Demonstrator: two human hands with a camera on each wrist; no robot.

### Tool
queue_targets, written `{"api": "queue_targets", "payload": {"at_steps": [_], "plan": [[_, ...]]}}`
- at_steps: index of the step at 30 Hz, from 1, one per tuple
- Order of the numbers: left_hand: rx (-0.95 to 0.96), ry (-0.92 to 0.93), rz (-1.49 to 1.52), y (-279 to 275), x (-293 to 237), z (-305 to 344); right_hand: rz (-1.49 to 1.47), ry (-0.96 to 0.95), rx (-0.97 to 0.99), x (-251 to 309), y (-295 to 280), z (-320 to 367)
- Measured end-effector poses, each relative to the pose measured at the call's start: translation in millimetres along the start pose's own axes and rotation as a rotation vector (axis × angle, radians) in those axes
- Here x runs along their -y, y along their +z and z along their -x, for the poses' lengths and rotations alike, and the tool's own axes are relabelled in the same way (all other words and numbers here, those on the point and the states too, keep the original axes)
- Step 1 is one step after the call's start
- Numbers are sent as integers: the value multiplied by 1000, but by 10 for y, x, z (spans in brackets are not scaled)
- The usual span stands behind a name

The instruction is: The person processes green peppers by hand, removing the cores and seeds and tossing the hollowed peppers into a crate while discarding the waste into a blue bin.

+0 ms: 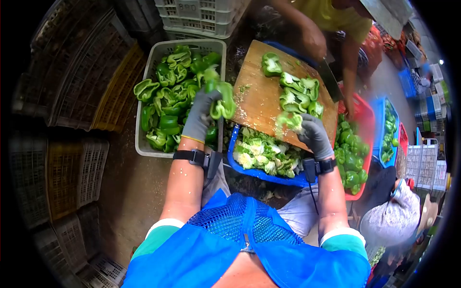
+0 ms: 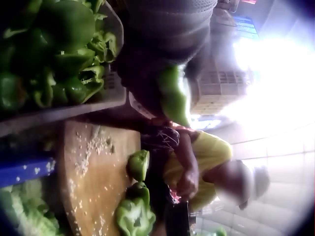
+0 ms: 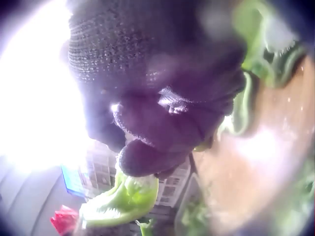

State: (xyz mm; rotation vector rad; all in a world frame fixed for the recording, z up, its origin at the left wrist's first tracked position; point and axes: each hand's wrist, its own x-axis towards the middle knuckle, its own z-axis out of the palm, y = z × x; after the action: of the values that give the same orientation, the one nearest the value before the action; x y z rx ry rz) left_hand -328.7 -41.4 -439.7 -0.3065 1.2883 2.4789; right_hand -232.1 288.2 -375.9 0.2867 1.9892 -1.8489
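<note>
In the head view my gloved left hand [image 1: 201, 111] grips green pepper pieces [image 1: 223, 101] between the crate of cut peppers [image 1: 222, 62] and the wooden board [image 1: 257, 91]. In the left wrist view a pepper piece [image 2: 174, 96] sticks out of the dark glove. My gloved right hand [image 1: 314, 135], at the board's near right edge, pinches a pale green pepper core [image 1: 289, 122]; the right wrist view shows this piece [image 3: 123, 199] below the curled fingers [image 3: 142, 157]. Several halved peppers [image 1: 295, 99] lie on the board beyond that hand.
Under the board's near side sits a blue tub [image 1: 240, 165] of pale scraps. A red tub [image 1: 366, 144] of whole peppers stands to the right. Across the board a person in a yellow shirt [image 1: 331, 19] holds a cleaver [image 1: 329, 79]. Stacked crates [image 1: 192, 17] stand behind and left.
</note>
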Motion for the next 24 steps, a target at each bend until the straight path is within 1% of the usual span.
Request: {"api": "queue_targets", "payload": {"at_steps": [1,2,4,5,6,7,8,9,10,11,13,14,16,17,18,19,20,21,22,23,24], "plan": [[-181,52,68,-145,62,-133,-26,49,-22,48,-21,26],[-356,98,135,-282,127,-277,-76,141,-2,92,10,67],[-119,270,635,-182,-6,-330,274,214,254,129,44,55],[1,304,680,-123,-132,-275,264,392,369,266,72,73],[-106,308,807,-213,-109,-351,433,383,501,215,12,-54],[-205,223,839,-112,-180,-316,485,297,380,224,-6,-181],[-306,142,867,-11,-243,-255,570,157,157,160,-22,-370],[-263,86,717,8,-183,-262,664,32,-76,97,-37,-557],[-220,32,564,9,-84,-278,773,-150,-420,-70,-49,-783],[-176,-22,409,33,1,-279,856,-89,-503,-130,4,-945],[-67,-91,218,223,165,-208,1018,34,-676,-180,209,-1199],[-15,-129,125,307,253,-167,1078,139,-662,-200,323,-1265],[25,-250,7,413,413,-115,908,-161,-661,-464,328,-1263],[47,-307,-48,467,467,-109,784,-213,-573,-549,331,-1190],[-34,-399,-68,558,476,-93,661,-263,-484,-574,391,-1066],[-117,-490,-86,663,445,-62,551,-387,-398,-546,488,-977],[-206,-585,-102,723,402,10,127,-358,-180,-530,583,-822],[-4,-656,10,721,320,122,97,-279,-71,-342,720,-582],[127,-750,166,649,450,81,62,-204,35,-165,822,-380],[257,-833,324,536,675,-29,-49,-93,123,-40,884,-245],[381,-906,485,461,786,-63,-161,19,219,52,945,-169]]}}
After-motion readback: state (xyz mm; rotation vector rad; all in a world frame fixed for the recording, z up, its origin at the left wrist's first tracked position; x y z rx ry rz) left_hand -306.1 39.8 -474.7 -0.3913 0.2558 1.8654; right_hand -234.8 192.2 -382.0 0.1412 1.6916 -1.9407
